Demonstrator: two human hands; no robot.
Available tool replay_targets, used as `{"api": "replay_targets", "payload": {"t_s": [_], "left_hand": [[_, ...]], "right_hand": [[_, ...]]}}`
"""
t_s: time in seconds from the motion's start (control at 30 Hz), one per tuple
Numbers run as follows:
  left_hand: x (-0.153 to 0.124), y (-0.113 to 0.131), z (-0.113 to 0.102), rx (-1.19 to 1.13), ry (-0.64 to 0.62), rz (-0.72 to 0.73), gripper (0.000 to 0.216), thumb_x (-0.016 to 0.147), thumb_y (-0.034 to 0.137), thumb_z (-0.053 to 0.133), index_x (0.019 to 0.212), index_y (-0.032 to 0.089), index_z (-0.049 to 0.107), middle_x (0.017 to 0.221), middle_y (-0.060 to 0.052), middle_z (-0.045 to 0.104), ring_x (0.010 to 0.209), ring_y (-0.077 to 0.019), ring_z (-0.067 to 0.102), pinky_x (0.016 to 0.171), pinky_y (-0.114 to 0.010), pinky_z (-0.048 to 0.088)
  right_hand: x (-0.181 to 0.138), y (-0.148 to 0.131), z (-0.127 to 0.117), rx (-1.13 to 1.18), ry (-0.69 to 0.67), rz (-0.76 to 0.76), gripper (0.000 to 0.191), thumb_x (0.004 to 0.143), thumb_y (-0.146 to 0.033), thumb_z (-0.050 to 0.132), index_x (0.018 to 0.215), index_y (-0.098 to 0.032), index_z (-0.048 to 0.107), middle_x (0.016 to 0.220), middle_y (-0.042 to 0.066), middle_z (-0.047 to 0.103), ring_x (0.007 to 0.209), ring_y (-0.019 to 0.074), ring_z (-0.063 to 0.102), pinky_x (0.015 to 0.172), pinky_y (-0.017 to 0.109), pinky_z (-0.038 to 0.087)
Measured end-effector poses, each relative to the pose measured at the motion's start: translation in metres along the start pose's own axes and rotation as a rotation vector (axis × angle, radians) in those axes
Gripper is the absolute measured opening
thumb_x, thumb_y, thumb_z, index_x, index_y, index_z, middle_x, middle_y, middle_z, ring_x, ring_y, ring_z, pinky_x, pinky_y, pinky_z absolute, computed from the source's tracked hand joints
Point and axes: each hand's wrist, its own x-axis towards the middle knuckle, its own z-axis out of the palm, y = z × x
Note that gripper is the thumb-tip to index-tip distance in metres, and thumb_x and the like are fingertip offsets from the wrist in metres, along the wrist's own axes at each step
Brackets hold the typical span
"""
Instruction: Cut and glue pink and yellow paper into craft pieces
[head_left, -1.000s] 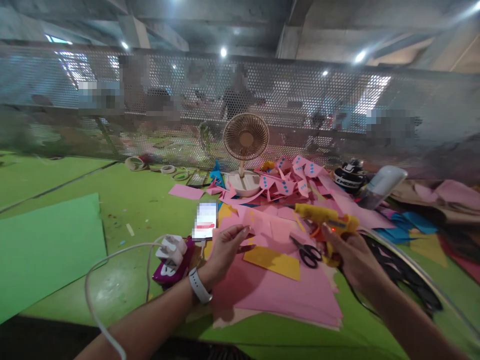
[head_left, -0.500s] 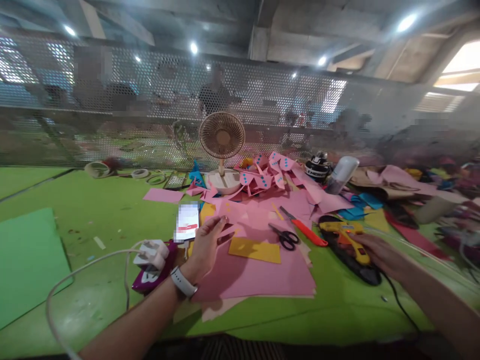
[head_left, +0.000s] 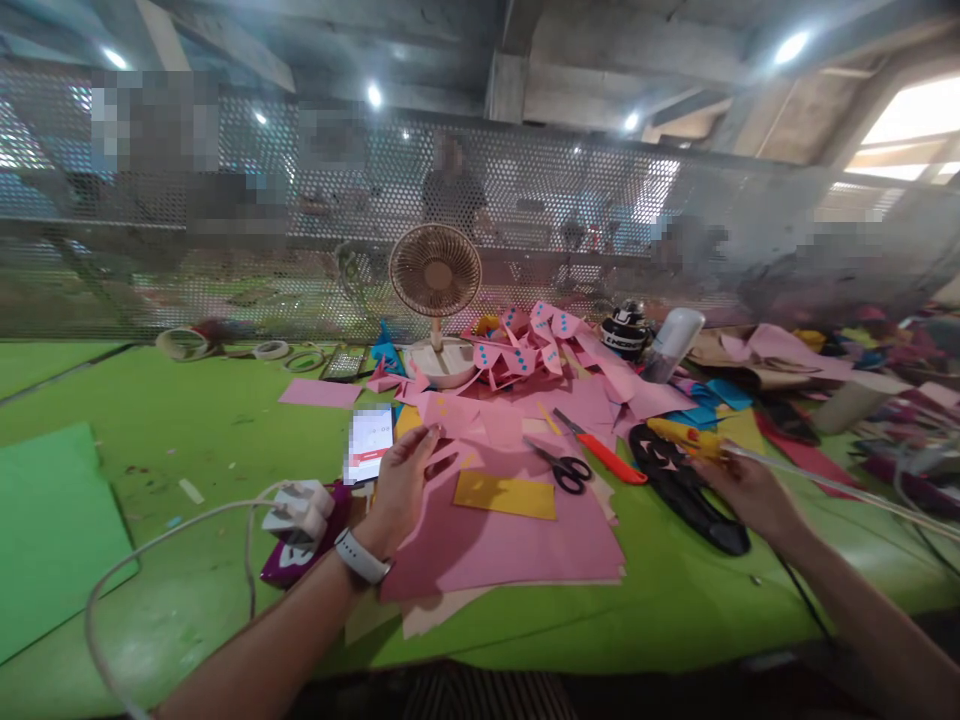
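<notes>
My right hand (head_left: pixel 739 485) is wrapped round a yellow glue gun (head_left: pixel 684 436), its nozzle pointing left. The gun is just above a black holder (head_left: pixel 697 505) on the table. My left hand (head_left: pixel 405 475) has thumb and fingers pinched at the edge of a pink paper piece (head_left: pixel 457 412) with small yellow marks. Below it lies a stack of pink paper sheets (head_left: pixel 510 555). On the stack rest a yellow paper strip (head_left: pixel 504 495) and black scissors (head_left: pixel 566 470). An orange-handled cutter (head_left: pixel 611 458) lies right of the scissors.
A phone (head_left: pixel 370 440) and white plug adapters (head_left: pixel 300 510) stand left of my left hand, with a looping cable. Behind are a small fan (head_left: pixel 435 272), folded pink paper pieces (head_left: pixel 525 345) and a bottle (head_left: pixel 675 345). Green sheet (head_left: pixel 52 530) lies far left.
My right hand has lifted and turned the glue gun up off the black holder. My left hand keeps its pinch. The whole view has shifted slightly.
</notes>
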Motion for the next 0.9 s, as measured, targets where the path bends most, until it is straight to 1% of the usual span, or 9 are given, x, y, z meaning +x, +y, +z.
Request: {"api": "replay_targets", "payload": {"t_s": [0.07,0.13,0.23,0.4,0.5,0.6,0.67,0.77,0.9], "left_hand": [[0.002,0.001,-0.001,-0.011,0.008,0.017,0.023,0.065,0.028,0.075,0.082,0.016,0.065,0.087,-0.002,0.064,0.086,-0.0158,0.062,0.074,-0.031,0.053],[0.004,0.002,-0.002,-0.031,0.017,0.033,0.024,0.064,0.028,0.076,0.082,0.016,0.065,0.086,-0.002,0.064,0.086,-0.0162,0.062,0.073,-0.031,0.053],[0.006,0.003,-0.003,-0.068,0.036,0.044,0.024,0.063,0.027,0.077,0.081,0.017,0.065,0.085,-0.002,0.065,0.085,-0.0166,0.063,0.073,-0.031,0.053],[0.007,0.004,-0.003,-0.094,0.057,0.038,0.021,0.064,0.024,0.076,0.081,0.016,0.065,0.084,-0.001,0.066,0.084,-0.0162,0.064,0.076,-0.031,0.053],[0.006,0.004,-0.002,-0.100,0.049,0.038,0.019,0.065,0.023,0.075,0.080,0.016,0.065,0.084,-0.001,0.066,0.083,-0.0158,0.064,0.075,-0.031,0.053],[0.005,0.004,0.000,-0.098,0.048,0.021,0.021,0.065,0.024,0.075,0.082,0.016,0.065,0.085,-0.002,0.066,0.081,-0.0155,0.064,0.076,-0.031,0.052],[0.004,0.004,0.000,-0.101,0.059,0.015,0.021,0.064,0.024,0.075,0.082,0.016,0.066,0.084,-0.002,0.066,0.080,-0.0150,0.064,0.076,-0.031,0.052],[0.004,0.002,-0.001,-0.121,0.065,0.022,0.020,0.064,0.023,0.076,0.079,0.016,0.065,0.083,-0.001,0.066,0.079,-0.0148,0.064,0.075,-0.030,0.052],[0.006,-0.001,-0.004,-0.129,0.072,0.014,0.019,0.065,0.023,0.075,0.080,0.016,0.064,0.083,-0.001,0.065,0.080,-0.0150,0.064,0.076,-0.030,0.052]], "right_hand": [[0.003,0.011,-0.005,-0.314,-0.035,-0.290,0.036,0.074,-0.039,0.058,0.104,-0.020,0.061,0.108,0.008,0.064,0.095,0.0247,0.060,0.085,0.038,0.047],[0.006,0.023,-0.009,-0.535,-0.071,-0.446,0.040,0.081,-0.039,0.047,0.116,-0.022,0.056,0.117,0.008,0.060,0.102,0.0248,0.057,0.087,0.039,0.046],[0.011,0.044,-0.016,-0.685,-0.093,-0.506,0.043,0.084,-0.038,0.040,0.120,-0.020,0.054,0.117,0.010,0.059,0.101,0.0250,0.059,0.084,0.039,0.048],[0.027,0.083,-0.026,-0.766,-0.180,-0.529,0.043,0.083,-0.043,0.041,0.114,-0.019,0.059,0.113,0.011,0.063,0.101,0.0276,0.059,0.084,0.041,0.048],[0.034,0.088,-0.030,-0.830,-0.232,-0.547,0.040,0.083,-0.039,0.041,0.111,-0.020,0.062,0.108,0.013,0.065,0.097,0.0279,0.061,0.084,0.042,0.047],[0.034,0.059,-0.019,-0.906,-0.143,-0.569,0.036,0.083,-0.033,0.041,0.104,-0.018,0.066,0.105,0.016,0.066,0.094,0.0289,0.061,0.084,0.043,0.046],[0.028,0.023,0.004,-0.867,-0.083,-0.617,0.037,0.085,-0.032,0.039,0.107,-0.017,0.064,0.108,0.014,0.065,0.099,0.0289,0.059,0.086,0.045,0.044],[0.012,-0.037,0.062,-0.720,-0.344,-0.716,0.033,0.090,-0.029,0.037,0.111,-0.019,0.061,0.109,0.010,0.065,0.100,0.0219,0.058,0.085,0.037,0.046],[-0.009,-0.095,0.142,-0.607,-0.569,-0.898,0.026,0.091,-0.026,0.042,0.107,-0.019,0.061,0.103,0.008,0.066,0.096,0.0180,0.058,0.084,0.032,0.046]]}}
